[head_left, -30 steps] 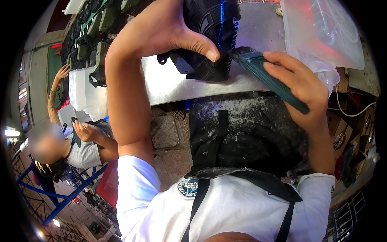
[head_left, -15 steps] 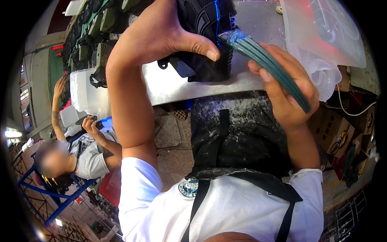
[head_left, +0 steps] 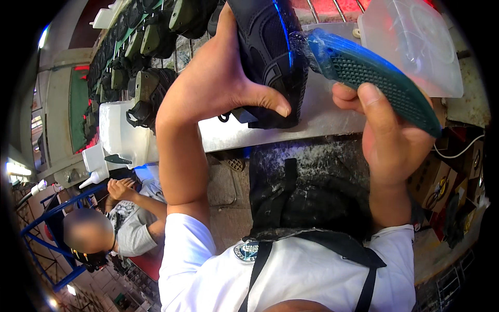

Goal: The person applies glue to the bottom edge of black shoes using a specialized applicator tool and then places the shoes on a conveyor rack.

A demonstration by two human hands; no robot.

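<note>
A black shoe upper (head_left: 264, 44) rests over the near side of the metal table, its top cut off by the upper edge of the view. My left hand (head_left: 215, 86) is wrapped round it, thumb along its side. A bright blue line runs along the shoe's side. My right hand (head_left: 392, 127) grips a flat teal brush-like tool (head_left: 382, 80) with a dimpled face, its end wrapped in clear film. The film-covered tip meets or nearly meets the shoe's right edge; I cannot tell if they touch.
Racks of black shoes on olive lasts (head_left: 156, 39) stand to the left. A white plastic container (head_left: 122, 130) and a nozzle bottle (head_left: 94, 162) are below them. A translucent bin (head_left: 416, 52) sits at the right. A co-worker (head_left: 138, 223) is at lower left.
The teal tool has turned so its dimpled face shows, and my right hand has shifted right and down. The shoe and left hand sit slightly lower. The co-worker's raised arm has come down.
</note>
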